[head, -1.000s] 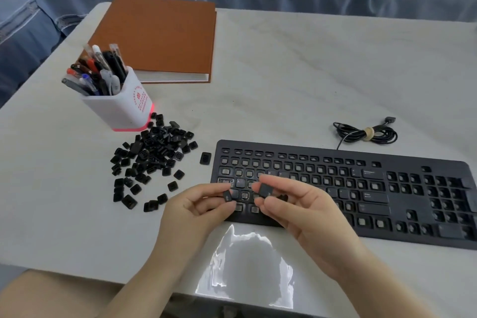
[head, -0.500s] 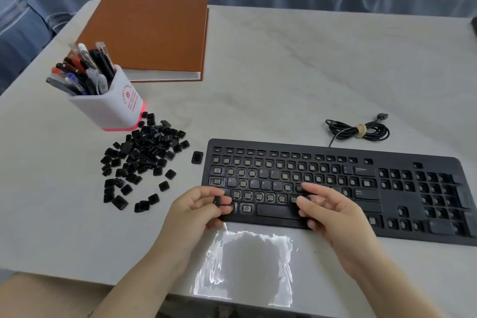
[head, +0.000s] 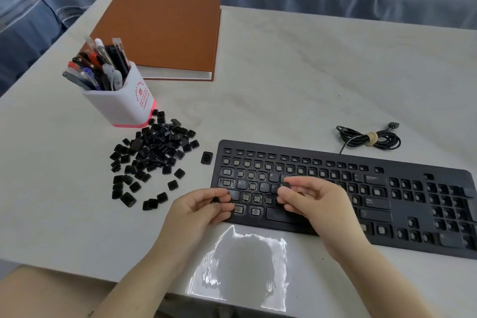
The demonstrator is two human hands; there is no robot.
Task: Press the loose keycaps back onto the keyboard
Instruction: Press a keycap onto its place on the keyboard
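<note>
1 head view, looking forward and down, close over table (head: 335, 72)

keyboard (head: 402, 217): we see black
keycaps (head: 152, 152): black
book (head: 160, 31): rust brown
pen cup (head: 118, 106): white, red print
worktop (head: 309, 80): pale grey

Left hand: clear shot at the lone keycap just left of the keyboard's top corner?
Probably yes. The lone keycap lies on bare table just beyond the left hand, nothing between them. But that hand pinches a second keycap, so it would likely have to seat that one first.
</note>
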